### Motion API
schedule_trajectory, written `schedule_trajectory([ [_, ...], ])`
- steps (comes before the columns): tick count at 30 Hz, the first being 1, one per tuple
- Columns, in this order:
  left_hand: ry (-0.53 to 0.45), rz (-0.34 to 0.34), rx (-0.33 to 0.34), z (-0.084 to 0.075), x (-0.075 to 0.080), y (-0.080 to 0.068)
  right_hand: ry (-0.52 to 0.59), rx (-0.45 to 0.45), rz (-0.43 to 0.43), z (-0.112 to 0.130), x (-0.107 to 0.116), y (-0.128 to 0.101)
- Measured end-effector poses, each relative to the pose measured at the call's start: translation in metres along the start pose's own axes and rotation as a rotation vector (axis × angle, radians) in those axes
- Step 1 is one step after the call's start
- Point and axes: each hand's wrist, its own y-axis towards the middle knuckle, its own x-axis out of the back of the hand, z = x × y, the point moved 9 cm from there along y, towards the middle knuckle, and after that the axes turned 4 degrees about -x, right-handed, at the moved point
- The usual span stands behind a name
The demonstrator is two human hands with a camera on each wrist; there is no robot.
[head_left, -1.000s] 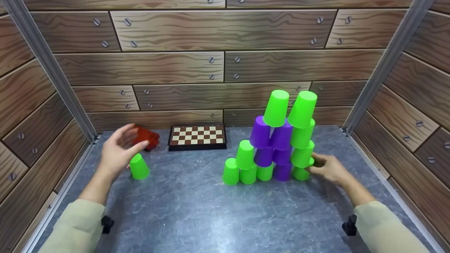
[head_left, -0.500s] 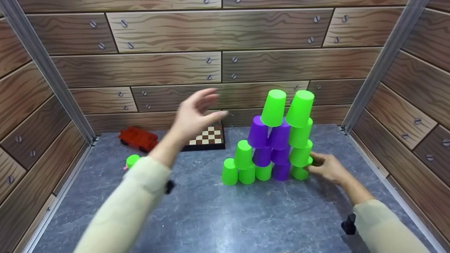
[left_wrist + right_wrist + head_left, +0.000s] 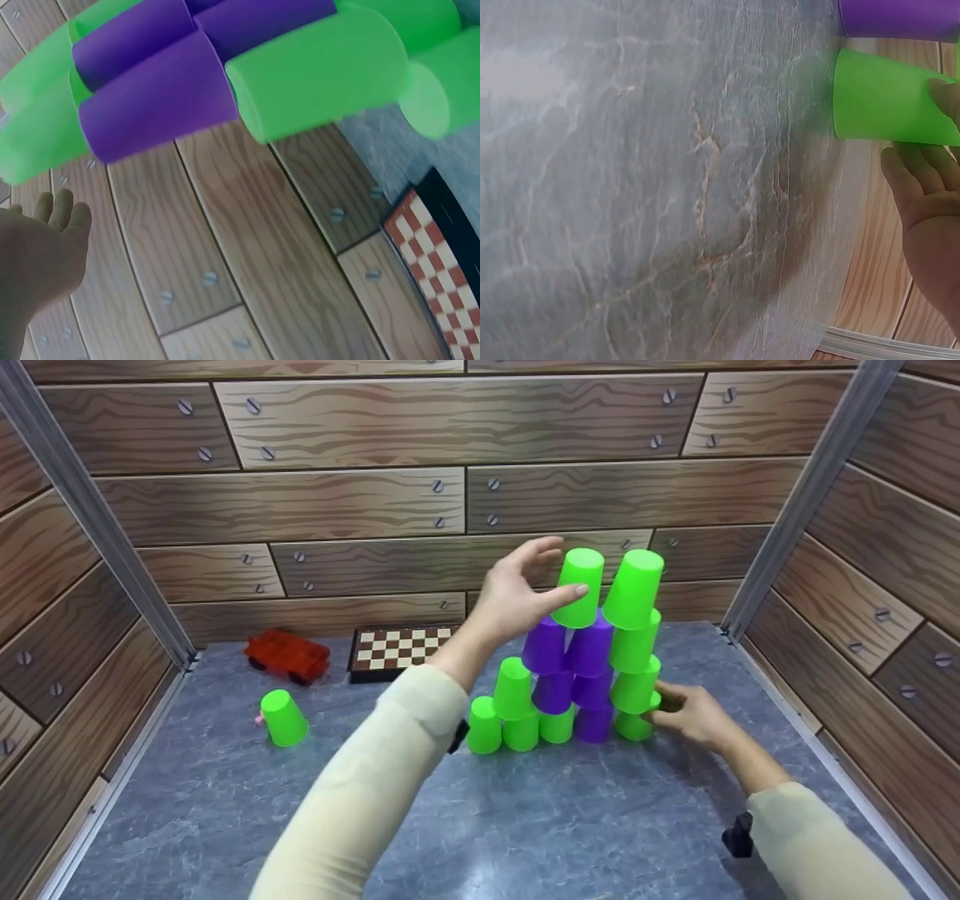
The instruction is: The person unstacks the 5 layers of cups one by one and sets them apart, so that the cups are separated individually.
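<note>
A tower of upturned green and purple cups stands on the grey table (image 3: 450, 825). My left hand (image 3: 555, 570) is raised and spread beside the top left green cup (image 3: 581, 585), its thumb against the cup's side. A second top green cup (image 3: 636, 585) leans next to it above purple cups (image 3: 589, 649). My right hand (image 3: 664, 711) rests its fingers against the bottom right green cup (image 3: 632, 726). The left wrist view shows my open left hand (image 3: 37, 255) below the purple cups (image 3: 157, 112). In the right wrist view my right hand's fingers (image 3: 930, 195) lie along a green cup (image 3: 885, 97).
A lone upturned green cup (image 3: 283, 718) stands at the left with something small and pink beside it. A red toy car (image 3: 287, 655) and a folded chessboard (image 3: 394, 649) lie at the back. Wood-pattern walls close in three sides.
My left hand has left the lone green cup at the left and swung up and right to the tower's top left cup. The right hand has stayed at the tower's base.
</note>
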Motion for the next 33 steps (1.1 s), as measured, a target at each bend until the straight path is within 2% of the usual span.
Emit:
schedule_trajectory([
  [6,0.005,-0.003,-0.014,-0.002,-0.013,0.004,-0.004,0.009,0.001,0.005,0.0,0.0],
  [13,0.003,-0.003,-0.02,-0.003,-0.019,0.008,-0.024,0.014,-0.002,0.005,0.001,0.0],
  [18,-0.032,0.002,-0.016,-0.007,-0.019,0.007,-0.025,0.009,0.0,0.002,0.002,-0.002],
  [22,-0.076,-0.006,-0.015,-0.013,-0.005,0.002,-0.011,0.006,0.005,0.002,0.001,-0.001],
  [25,-0.095,-0.019,-0.018,-0.017,0.012,-0.004,-0.013,0.001,0.001,0.001,0.001,-0.001],
  [29,-0.093,-0.028,-0.036,-0.023,0.043,-0.015,-0.032,-0.009,-0.005,0.002,0.001,-0.001],
  [33,-0.049,-0.05,-0.056,-0.023,0.08,-0.028,-0.043,-0.005,-0.003,0.003,0.001,-0.001],
])
